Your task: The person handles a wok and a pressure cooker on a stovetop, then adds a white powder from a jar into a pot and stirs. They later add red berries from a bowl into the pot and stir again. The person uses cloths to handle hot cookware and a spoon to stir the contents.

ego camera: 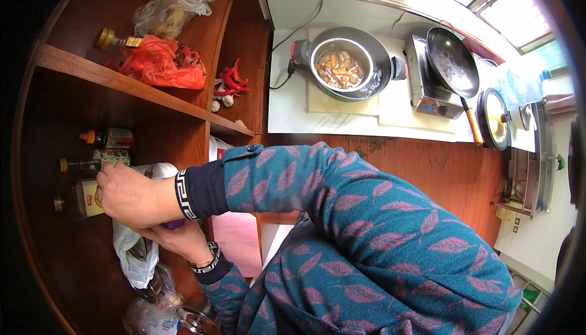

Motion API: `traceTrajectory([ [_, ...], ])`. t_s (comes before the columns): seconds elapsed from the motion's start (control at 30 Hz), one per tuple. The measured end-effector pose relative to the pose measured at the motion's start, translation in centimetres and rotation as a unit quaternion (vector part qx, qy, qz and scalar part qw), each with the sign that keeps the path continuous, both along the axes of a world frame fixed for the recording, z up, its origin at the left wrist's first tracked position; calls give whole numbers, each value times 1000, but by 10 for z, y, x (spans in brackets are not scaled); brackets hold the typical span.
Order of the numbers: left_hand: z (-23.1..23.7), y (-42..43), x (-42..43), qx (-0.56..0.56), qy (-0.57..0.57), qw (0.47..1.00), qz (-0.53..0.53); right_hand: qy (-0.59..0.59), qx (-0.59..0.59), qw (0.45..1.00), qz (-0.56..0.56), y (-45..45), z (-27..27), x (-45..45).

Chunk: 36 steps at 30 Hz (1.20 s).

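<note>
Both of my hands are inside a wooden cabinet on the left. My right hand (130, 195) is curled in front of a bottle with a yellow label (91, 197); whether its fingers touch the bottle or grip something is hidden. Just below it is my left hand (183, 240), its fingers covered by the right hand. A small part of a purple thing (174, 224) shows between the two wrists. A whitish plastic bag (145, 268) hangs below the hands. Beside the right fingertips stands a bottle with a green and white label (82, 165), next to a dark bottle with an orange cap (110, 137).
Above the shelf board (123, 88) lie a red plastic bag (160, 65), red chillies (233, 81) and garlic. On the counter, a plugged-in electric pot (320, 89) holds an inner pot of food (341, 70). A wok (451, 62) rests on a stove (437, 101).
</note>
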State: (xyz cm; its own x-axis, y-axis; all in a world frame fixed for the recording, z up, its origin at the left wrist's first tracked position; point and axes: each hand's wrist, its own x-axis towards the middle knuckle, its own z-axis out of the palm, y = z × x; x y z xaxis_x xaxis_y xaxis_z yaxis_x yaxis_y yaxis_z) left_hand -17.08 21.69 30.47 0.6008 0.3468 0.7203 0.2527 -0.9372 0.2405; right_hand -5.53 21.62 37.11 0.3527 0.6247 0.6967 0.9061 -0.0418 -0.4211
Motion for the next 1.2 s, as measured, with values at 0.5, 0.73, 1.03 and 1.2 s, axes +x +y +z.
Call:
traceTrajectory([
  [0.5, 12, -14, -4, -6, -9, 1000, -17, 394, 10, 916, -71, -50, -93, 43],
  [0.73, 12, -8, -4, -15, 5, 1000, -10, 84, -61, 986, -128, -44, -123, 41],
  [1.03, 17, -1, -10, -69, 21, 996, -46, 25, -137, 976, -166, -45, -121, 40],
  [1.2, 18, 1, -11, -81, 18, 994, -64, 4, -173, 970, -171, -54, -99, 36],
])
